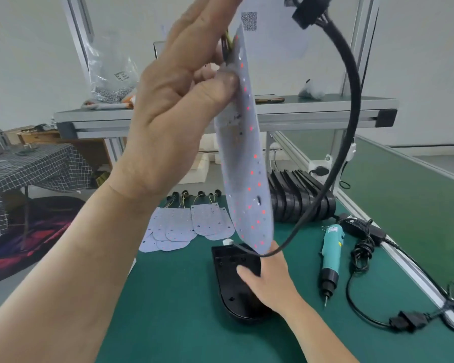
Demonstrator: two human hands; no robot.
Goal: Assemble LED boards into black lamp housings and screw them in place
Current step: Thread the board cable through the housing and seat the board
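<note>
left hand [178, 100] raised, thumb and fingers pinching the led board [247, 166] near its wired top end; the board hangs upright above the bench, red dots showing. right hand [270, 281] grips the right edge of the black housing [231, 279], thumb laid across it, on the green mat [181, 310]. spare boards [189, 226] and stacked housings [299, 200] lie behind. electric screwdriver [332, 255] lies to the right, untouched.
</note>
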